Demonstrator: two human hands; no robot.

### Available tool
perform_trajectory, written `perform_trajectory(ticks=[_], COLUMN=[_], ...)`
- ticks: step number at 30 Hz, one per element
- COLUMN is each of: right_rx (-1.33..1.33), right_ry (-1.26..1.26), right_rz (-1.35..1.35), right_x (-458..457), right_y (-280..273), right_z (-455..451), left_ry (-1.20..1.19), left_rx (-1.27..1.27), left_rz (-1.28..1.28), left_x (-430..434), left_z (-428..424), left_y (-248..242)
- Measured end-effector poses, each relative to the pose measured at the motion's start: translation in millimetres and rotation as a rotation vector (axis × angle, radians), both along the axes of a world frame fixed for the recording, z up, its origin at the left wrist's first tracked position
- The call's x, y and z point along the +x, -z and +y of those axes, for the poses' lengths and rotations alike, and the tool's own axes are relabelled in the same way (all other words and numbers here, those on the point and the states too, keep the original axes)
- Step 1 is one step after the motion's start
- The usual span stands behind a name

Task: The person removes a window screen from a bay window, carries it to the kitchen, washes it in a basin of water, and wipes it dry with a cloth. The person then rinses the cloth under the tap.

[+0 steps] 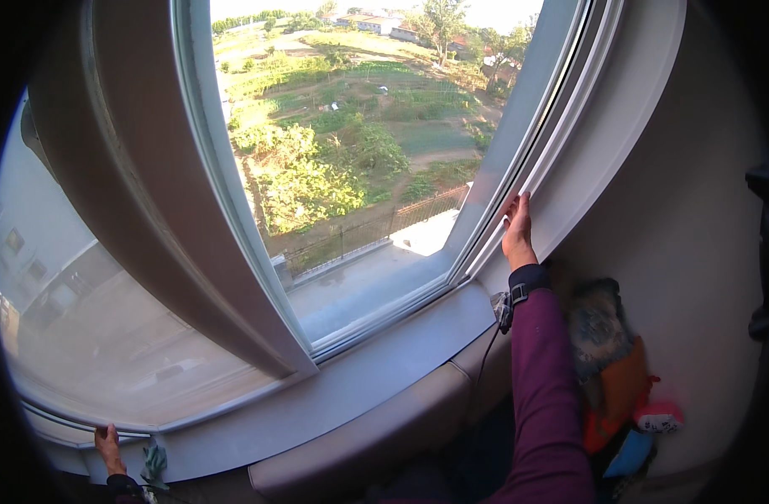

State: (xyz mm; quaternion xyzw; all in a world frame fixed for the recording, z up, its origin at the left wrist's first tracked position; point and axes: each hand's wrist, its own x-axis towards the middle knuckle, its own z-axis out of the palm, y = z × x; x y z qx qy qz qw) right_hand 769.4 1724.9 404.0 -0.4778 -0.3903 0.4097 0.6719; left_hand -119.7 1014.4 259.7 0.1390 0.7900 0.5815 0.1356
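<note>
My right hand (pixel 518 230) reaches up to the white right-side window frame (pixel 570 135), its fingers against the frame's inner edge. Whether it grips the frame or only touches it I cannot tell. At the lower left, my left hand (pixel 109 450) holds the edge of the lower window frame (pixel 129 433), with its fingertips upward. Beside it on the sill lies a crumpled green cloth (pixel 154 466). Between the hands a tall window pane (pixel 359 208) looks out on greenery. A wide brownish upright (pixel 164 208) separates it from the left pane (pixel 114 353).
A pale windowsill (pixel 384 372) runs below the panes, above a padded leather-like edge (pixel 372 422). By my right wrist are a crumpled grey object (pixel 501 309) and a dark cord (pixel 483 359). Cushions or fabric items (pixel 620 372) are piled by the right wall (pixel 680 252).
</note>
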Motion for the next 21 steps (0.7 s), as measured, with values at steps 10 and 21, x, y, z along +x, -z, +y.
perform_trajectory(ticks=[10, 21], right_rx=[0.007, -0.035], right_ry=[-0.14, -0.394], right_rz=[0.055, -0.031], right_x=[0, -64], right_y=[-7, -23], right_z=[-18, -94], left_ry=[0.144, 0.174], left_rx=[-0.036, -0.103], left_rz=[0.112, 0.1], left_x=[66, 87], left_z=[28, 31], left_y=[-32, -73])
